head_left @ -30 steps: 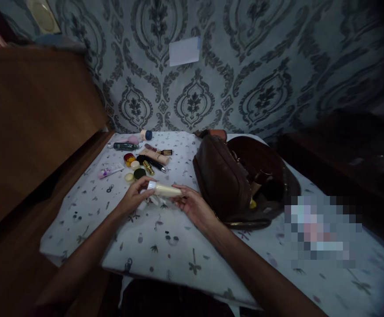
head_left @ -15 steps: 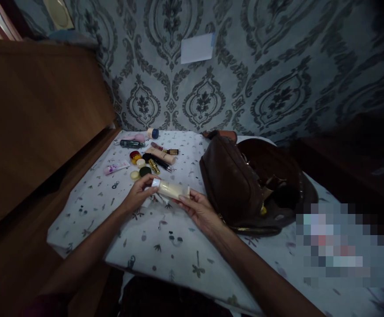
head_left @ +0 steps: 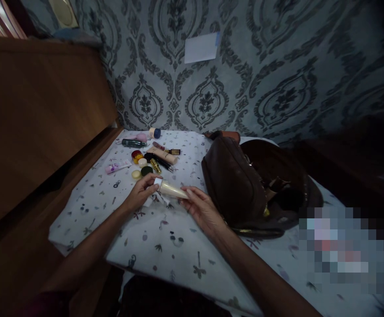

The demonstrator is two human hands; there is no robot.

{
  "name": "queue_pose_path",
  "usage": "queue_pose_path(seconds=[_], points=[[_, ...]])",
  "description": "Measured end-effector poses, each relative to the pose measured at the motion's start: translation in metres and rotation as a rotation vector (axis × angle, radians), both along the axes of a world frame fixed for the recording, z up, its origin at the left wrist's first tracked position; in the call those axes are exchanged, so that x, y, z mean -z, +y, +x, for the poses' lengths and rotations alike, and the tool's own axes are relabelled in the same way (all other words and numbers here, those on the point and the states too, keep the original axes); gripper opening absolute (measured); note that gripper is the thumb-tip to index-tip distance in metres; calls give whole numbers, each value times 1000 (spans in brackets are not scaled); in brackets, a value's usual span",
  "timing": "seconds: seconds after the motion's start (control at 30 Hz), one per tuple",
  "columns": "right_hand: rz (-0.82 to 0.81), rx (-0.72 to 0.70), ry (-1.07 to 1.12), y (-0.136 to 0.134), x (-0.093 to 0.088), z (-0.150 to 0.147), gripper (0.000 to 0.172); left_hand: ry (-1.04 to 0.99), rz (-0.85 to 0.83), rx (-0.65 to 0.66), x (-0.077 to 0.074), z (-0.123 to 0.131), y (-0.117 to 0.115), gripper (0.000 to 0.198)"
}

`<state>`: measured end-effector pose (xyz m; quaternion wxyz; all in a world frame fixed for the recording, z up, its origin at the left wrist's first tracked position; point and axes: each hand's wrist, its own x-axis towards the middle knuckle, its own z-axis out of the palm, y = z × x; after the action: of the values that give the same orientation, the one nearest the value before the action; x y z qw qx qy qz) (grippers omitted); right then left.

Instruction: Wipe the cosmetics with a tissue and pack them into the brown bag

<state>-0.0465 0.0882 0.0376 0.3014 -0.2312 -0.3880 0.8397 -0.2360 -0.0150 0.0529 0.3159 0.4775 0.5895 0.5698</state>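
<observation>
A pale yellow squeeze tube (head_left: 173,190) with a white cap lies between my two hands, just above the table. My left hand (head_left: 141,191) pinches it at the cap end. The fingers of my right hand (head_left: 200,206) are closed on its flat crimped end. White crumpled material (head_left: 160,200) shows under the tube; what it is I cannot tell. Just beyond my left hand sit a dark green-lidded jar (head_left: 147,171), a cream-coloured round pot (head_left: 136,175) and a gold lipstick tube (head_left: 155,165).
A brown leather bag (head_left: 234,180) gapes on the right, close to my right forearm. Farther back lie a beige tube (head_left: 163,155), a red-lidded jar (head_left: 137,156), a dark bottle (head_left: 134,143) and a purple-white tube (head_left: 117,166). A wooden cabinet (head_left: 46,110) borders the left.
The tube has turned between my hands, so it now shows narrower toward my right hand. My right fingers have moved slightly over its end. The view has shifted a little.
</observation>
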Motion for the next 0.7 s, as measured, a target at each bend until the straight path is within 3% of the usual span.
queue_pose_path(seconds=[0.13, 0.23, 0.3, 0.5, 0.7], points=[[59, 2, -38, 1, 3, 0, 32, -14, -28, 40, -2, 1, -3, 49], [65, 11, -46, 3, 4, 1, 37, -46, -33, 122, -4, 1, -5, 60], [59, 32, -42, 4, 5, 1, 44, -37, -30, 139, -4, 0, -6, 57], [108, 57, -57, 3, 3, 1, 57, -54, -57, 71, 4, -5, -1, 43], [236, 74, -97, 0, 3, 1, 61, 54, -83, -9, 13, -8, 3, 52]])
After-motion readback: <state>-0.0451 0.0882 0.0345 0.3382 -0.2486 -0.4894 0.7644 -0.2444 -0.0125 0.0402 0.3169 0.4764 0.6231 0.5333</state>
